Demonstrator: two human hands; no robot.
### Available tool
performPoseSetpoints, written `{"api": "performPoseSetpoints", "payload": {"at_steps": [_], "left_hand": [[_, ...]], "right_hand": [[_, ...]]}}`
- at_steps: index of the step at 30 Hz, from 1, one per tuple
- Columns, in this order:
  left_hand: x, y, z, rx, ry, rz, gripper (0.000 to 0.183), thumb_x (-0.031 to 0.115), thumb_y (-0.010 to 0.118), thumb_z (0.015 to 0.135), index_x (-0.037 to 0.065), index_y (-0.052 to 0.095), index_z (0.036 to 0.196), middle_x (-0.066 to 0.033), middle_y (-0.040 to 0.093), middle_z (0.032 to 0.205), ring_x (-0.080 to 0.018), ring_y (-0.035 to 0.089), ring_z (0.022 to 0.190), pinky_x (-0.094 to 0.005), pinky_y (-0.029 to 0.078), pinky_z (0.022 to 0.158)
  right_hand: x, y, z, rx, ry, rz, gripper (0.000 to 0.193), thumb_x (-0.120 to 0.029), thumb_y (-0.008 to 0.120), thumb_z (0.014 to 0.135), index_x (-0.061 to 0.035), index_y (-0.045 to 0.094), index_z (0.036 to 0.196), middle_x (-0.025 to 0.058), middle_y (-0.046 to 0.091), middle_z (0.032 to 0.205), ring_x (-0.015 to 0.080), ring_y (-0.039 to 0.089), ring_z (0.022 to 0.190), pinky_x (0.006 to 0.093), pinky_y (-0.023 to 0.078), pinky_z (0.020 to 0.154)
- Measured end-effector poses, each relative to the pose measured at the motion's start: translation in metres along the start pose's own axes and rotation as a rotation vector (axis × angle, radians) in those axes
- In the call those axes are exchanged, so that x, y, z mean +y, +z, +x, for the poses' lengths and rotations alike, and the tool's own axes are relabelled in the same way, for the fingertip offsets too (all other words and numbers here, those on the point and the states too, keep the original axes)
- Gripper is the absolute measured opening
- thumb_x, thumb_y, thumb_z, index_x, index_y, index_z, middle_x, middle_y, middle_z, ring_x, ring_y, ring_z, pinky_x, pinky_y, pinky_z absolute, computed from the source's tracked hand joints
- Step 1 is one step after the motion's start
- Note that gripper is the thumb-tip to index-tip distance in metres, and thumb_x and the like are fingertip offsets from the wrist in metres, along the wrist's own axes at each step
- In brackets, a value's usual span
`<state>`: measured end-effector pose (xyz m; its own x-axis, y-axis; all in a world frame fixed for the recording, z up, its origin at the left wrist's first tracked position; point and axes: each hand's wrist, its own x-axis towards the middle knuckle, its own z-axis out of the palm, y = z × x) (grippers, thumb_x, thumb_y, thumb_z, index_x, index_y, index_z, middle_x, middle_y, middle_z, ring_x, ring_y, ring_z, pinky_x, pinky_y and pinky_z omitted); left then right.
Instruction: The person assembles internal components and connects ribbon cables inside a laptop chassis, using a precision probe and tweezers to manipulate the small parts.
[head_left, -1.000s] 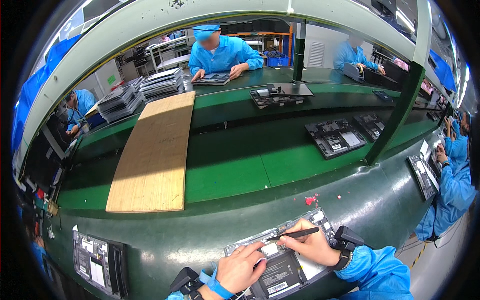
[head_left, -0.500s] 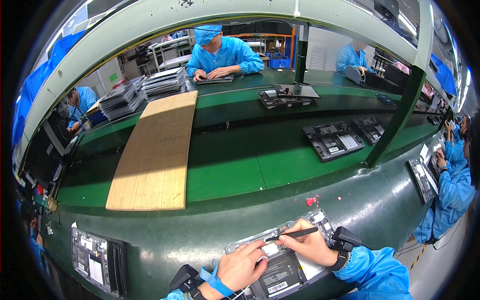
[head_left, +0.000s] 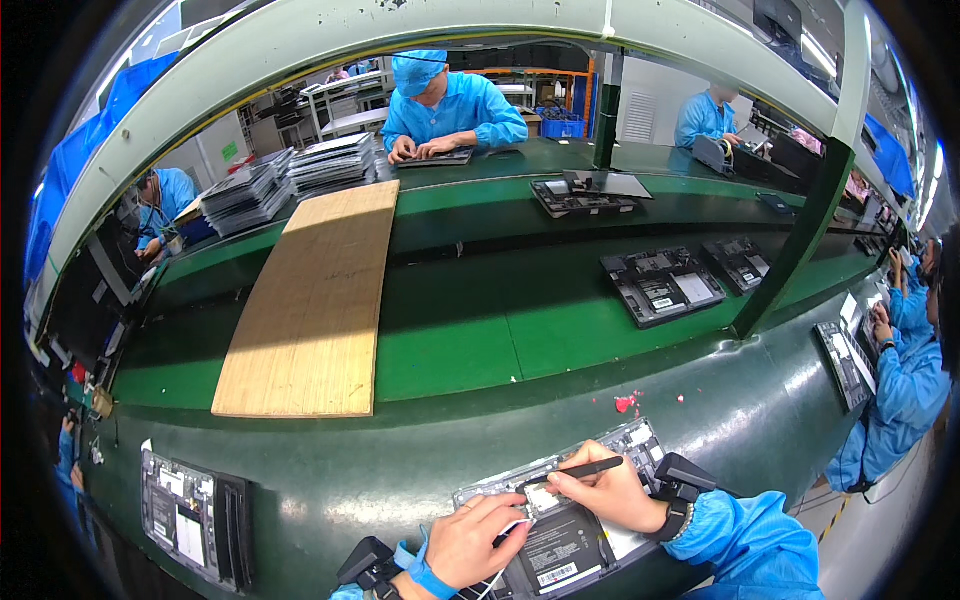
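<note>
My right hand grips black tweezers, their tip pointing left over an opened laptop base. Close by, my left hand rests at the laptop's inner parts, fingers curled and pinched together. A small white bit shows at its fingertips, too small to name. The laptop's black battery with a white label lies toward me, below both hands. The hands cover part of the circuit board. A blue wrist strap circles my left wrist.
Stacked opened laptop bases stand at left. A wooden board spans the green conveyor, which carries a laptop base. Red scraps lie beyond my laptop. A green post rises at right. Co-workers in blue sit around.
The tweezers and right hand have shifted slightly left; my left hand has drawn a little lower left. The far laptop on the conveyor has moved right, the nearer ones slightly left.
</note>
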<state>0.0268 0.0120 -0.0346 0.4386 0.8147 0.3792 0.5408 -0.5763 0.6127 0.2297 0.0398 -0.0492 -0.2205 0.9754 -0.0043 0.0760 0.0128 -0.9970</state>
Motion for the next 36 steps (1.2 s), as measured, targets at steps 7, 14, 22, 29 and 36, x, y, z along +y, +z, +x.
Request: {"api": "performPoseSetpoints", "payload": {"at_steps": [7, 14, 22, 29, 36], "left_hand": [[-0.005, 0.001, 0.001, 0.07, 0.086, 0.106, 0.009, 0.015, 0.066, 0.07, 0.011, 0.059, 0.075, -0.0005, 0.062, 0.093, -0.0173, 0.06, 0.066, -0.0268, 0.048, 0.053], [-0.005, 0.0, 0.005, -0.099, 0.087, 0.21, 0.011, 0.02, 0.06, 0.075, 0.01, 0.058, 0.076, -0.0016, 0.06, 0.105, -0.0178, 0.061, 0.067, -0.0279, 0.049, 0.053], [0.006, -0.015, 0.018, -0.365, 0.079, 0.19, 0.015, 0.022, 0.058, 0.078, 0.007, 0.058, 0.08, -0.0032, 0.057, 0.113, -0.0215, 0.062, 0.076, -0.031, 0.051, 0.057], [0.003, -0.02, -0.065, 0.184, -0.304, -0.535, 0.008, -0.002, 0.058, 0.078, 0.001, 0.063, 0.082, -0.0225, 0.049, 0.118, -0.0221, 0.054, 0.1, -0.0318, 0.044, 0.079], [0.01, -0.006, -0.084, 0.017, -0.295, -0.326, 0.01, 0.004, 0.057, 0.079, 0.005, 0.061, 0.088, -0.0297, 0.027, 0.134, -0.0275, 0.047, 0.114, -0.0339, 0.042, 0.085]], "right_hand": [[0.002, 0.0, 0.0, 0.013, 0.006, 0.017, 0.019, -0.013, 0.063, 0.081, 0.0017, 0.052, 0.085, 0.008, 0.062, 0.08, 0.0099, 0.062, 0.079, 0.0222, 0.05, 0.067], [-0.003, 0.001, -0.001, 0.012, -0.016, -0.074, 0.016, -0.011, 0.063, 0.082, 0.0012, 0.053, 0.085, 0.0073, 0.062, 0.081, 0.0101, 0.061, 0.079, 0.0224, 0.05, 0.067], [-0.03, -0.042, -0.015, 0.354, -0.444, 0.063, 0.007, -0.002, 0.051, 0.086, 0.0012, 0.046, 0.09, 0.0149, 0.061, 0.093, 0.0153, 0.058, 0.085, 0.0251, 0.046, 0.076], [-0.006, -0.121, -0.087, 0.323, 0.084, -0.552, 0.022, -0.015, 0.054, 0.085, 0.0033, 0.055, 0.096, 0.0129, 0.059, 0.088, 0.0179, 0.057, 0.081, 0.0286, 0.046, 0.069], [-0.03, -0.1, -0.099, 0.151, -0.079, -0.718, 0.033, -0.021, 0.062, 0.08, 0.0026, 0.056, 0.103, 0.014, 0.053, 0.105, 0.0233, 0.056, 0.089, 0.0296, 0.045, 0.074]]}}
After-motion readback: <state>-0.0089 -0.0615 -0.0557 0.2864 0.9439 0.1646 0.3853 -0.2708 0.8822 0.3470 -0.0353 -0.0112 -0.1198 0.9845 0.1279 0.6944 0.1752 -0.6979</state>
